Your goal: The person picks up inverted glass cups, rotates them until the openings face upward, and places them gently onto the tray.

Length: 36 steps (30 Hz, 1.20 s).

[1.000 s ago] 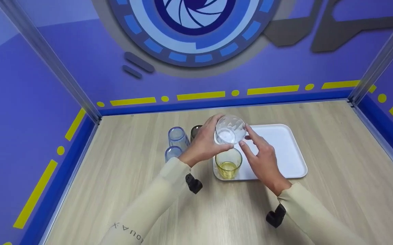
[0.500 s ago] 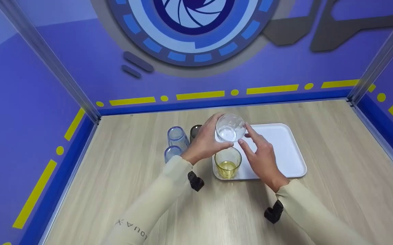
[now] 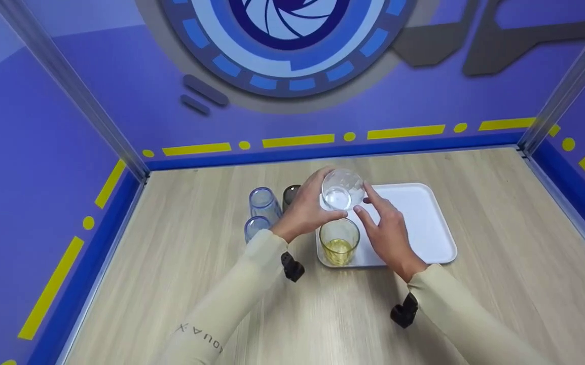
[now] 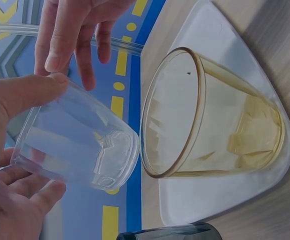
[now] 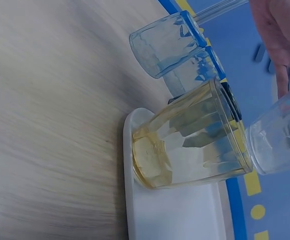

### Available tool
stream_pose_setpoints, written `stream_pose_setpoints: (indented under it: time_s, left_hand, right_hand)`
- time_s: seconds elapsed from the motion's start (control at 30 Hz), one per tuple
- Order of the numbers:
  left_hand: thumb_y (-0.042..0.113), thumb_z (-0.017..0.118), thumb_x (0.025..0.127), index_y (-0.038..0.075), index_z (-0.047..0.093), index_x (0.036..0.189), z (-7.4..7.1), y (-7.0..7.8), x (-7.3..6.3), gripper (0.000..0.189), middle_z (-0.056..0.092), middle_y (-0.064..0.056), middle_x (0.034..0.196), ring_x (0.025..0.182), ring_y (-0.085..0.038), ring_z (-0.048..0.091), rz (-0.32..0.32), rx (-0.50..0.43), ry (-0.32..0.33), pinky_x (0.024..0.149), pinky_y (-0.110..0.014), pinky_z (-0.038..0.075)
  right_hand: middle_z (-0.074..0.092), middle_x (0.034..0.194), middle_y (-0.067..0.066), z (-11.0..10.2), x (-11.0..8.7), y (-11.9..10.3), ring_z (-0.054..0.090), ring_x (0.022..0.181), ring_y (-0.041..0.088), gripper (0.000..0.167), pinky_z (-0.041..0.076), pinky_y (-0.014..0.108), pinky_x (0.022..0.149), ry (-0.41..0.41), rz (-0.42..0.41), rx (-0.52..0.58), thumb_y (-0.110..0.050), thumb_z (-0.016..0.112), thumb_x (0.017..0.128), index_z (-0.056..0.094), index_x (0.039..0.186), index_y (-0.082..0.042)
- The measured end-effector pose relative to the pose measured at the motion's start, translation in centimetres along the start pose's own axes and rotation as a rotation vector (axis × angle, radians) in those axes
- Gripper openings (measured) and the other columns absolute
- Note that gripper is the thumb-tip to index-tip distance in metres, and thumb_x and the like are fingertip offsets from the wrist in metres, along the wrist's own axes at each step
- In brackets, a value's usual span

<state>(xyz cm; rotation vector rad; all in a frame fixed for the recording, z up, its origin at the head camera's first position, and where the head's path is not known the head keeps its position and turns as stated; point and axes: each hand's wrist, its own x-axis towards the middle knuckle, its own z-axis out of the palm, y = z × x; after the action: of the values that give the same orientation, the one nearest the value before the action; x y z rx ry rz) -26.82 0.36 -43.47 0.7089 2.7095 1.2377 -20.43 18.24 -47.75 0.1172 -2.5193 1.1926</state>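
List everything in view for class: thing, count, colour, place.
Walls: three, blue-purple, left, back, right
Posts: two, grey, back corners
Round picture: one, blue, back wall
Table: one, pale wood, between walls
Tray: one, white, on table
Yellow glass: one, yellow, on tray
Clear glass: one, colourless, in left hand
Blue glasses: two, blue, left of tray
Dark glass: one, dark, partly behind left hand
Wrist cameras: two, black, wrists
Sleeves: two, cream, forearms
Left hand: one, gripping clear glass
Right hand: one, beside clear glass
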Motion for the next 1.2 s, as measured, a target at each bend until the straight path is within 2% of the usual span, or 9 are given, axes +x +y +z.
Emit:
stream_pose_setpoints:
  time_s: [0.37,0.6,0.77,1.03,1.2]
  left_hand:
    - [0.032,0.083,0.075,0.021,0.030,0.149,0.3,-0.7,0.3,0.092,0.039,-0.002,0.151,0.137,-0.020,0.041,-0.023,0.005,-0.019,0.111,-0.043,0.040]
    - [0.033,0.082,0.077,0.022,0.027,0.151,0.5,-1.0,0.4,0.092,0.037,-0.002,0.153,0.138,-0.020,0.040,-0.052,0.006,-0.025,0.112,-0.043,0.039]
    - [0.035,0.080,0.078,0.020,0.025,0.152,0.7,-1.3,0.6,0.093,0.034,-0.002,0.155,0.140,-0.022,0.038,-0.064,0.013,-0.029,0.112,-0.044,0.038]
    - [0.037,0.079,0.079,0.018,0.025,0.152,1.0,-1.7,0.7,0.092,0.032,-0.003,0.156,0.141,-0.022,0.036,-0.056,0.019,-0.021,0.114,-0.045,0.036]
    - [0.038,0.078,0.080,0.018,0.026,0.152,1.3,-2.0,0.9,0.091,0.032,-0.003,0.157,0.142,-0.021,0.035,-0.059,0.018,-0.023,0.115,-0.043,0.034]
  right_hand:
    - [0.064,0.121,0.019,0.5,0.4,0.6,0.056,0.118,0.034,0.059,0.040,0.052,0.102,0.008,-0.009,0.004,-0.024,0.061,0.095,0.038,0.149,-0.019]
    - [0.062,0.124,0.018,0.7,0.6,0.7,0.054,0.121,0.033,0.061,0.039,0.053,0.105,-0.031,0.028,0.000,-0.026,0.060,0.096,0.034,0.151,-0.024]
    - [0.060,0.127,0.018,0.9,0.9,1.0,0.053,0.123,0.034,0.062,0.038,0.054,0.107,-0.062,0.055,-0.003,-0.026,0.059,0.096,0.032,0.152,-0.023]
    - [0.056,0.133,0.018,1.2,1.1,1.4,0.048,0.129,0.033,0.062,0.035,0.054,0.111,-0.118,0.100,-0.003,-0.030,0.055,0.099,0.026,0.153,-0.028]
    - [0.056,0.132,0.019,1.3,1.2,1.6,0.048,0.128,0.034,0.061,0.036,0.054,0.109,-0.124,0.099,-0.005,-0.028,0.054,0.099,0.027,0.153,-0.025]
